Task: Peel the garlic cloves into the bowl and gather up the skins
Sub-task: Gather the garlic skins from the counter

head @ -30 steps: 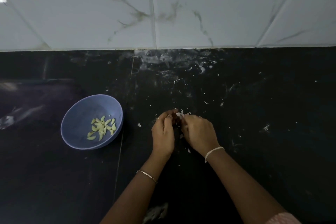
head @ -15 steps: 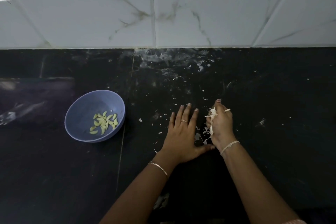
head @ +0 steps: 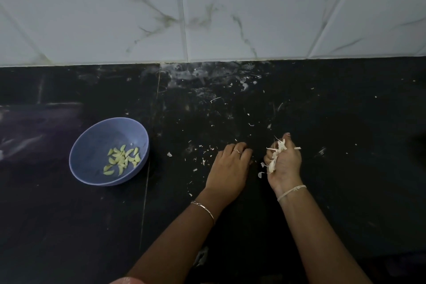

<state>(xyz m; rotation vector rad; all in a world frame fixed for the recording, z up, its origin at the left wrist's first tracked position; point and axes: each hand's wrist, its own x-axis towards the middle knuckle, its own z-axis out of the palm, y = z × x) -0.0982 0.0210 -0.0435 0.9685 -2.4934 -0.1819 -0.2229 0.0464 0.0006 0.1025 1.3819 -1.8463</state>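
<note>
At the bottom edge a bit of pink sleeve (head: 124,280) is showing, and both forearms are reaching forward over the black bench (head: 345,203). A thin bracelet (head: 204,208) is sitting on the left wrist and a pale thread band (head: 291,191) is circling the right wrist.

The left hand (head: 228,168) is resting knuckles up on the bench. Its fingers (head: 232,148) are lying close together and curling under at the tips, with a ring (head: 237,151) showing on one of them. Whether they are holding anything underneath cannot be told.

Just beside it, the right hand (head: 284,161) is turning its palm side inward, and its fingers are clamping on a bunch of garlic skins (head: 275,157). Pale strips are sticking out above and below the grip.

Loose scraps of skin (head: 202,160) are lying scattered on the bench around and beyond the left hand, with a few more near the right wrist.

Well to the left of the hands, a blue bowl (head: 92,140) is standing upright on the bench. Peeled garlic cloves (head: 122,159) are lying in a small heap on its bottom, toward its right side.

Farther back, white smears and specks are marking the bench near its rear edge, where it is meeting a wall of white veined tiles (head: 253,7).
</note>
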